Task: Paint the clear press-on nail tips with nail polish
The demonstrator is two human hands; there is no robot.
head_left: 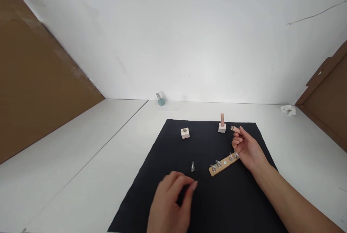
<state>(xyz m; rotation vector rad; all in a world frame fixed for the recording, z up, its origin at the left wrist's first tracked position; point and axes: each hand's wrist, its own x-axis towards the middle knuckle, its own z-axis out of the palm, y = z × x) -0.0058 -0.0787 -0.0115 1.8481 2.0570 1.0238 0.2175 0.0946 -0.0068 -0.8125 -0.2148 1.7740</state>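
Note:
My right hand point(248, 148) pinches a pink-handled brush cap point(235, 129) at the mat's right side, its dark tip pointing left. Below that hand, a tan strip point(221, 165) bears several small clear pieces and a white dot. My left hand point(175, 198) is closed near the front of the black mat, thumb and index fingertip together; whatever is between them is too small to make out. Just beyond its fingers lies a small clear piece point(192, 167). A white square bottle point(185, 133) without a cap stands farther back. Another white bottle point(222, 128) has its pink cap on.
The black mat point(206, 146) lies on a white table point(108, 175). A teal bottle point(161, 101) leans near the back wall, and a crumpled white tissue point(288, 109) lies at the back right. Brown panels stand at both sides.

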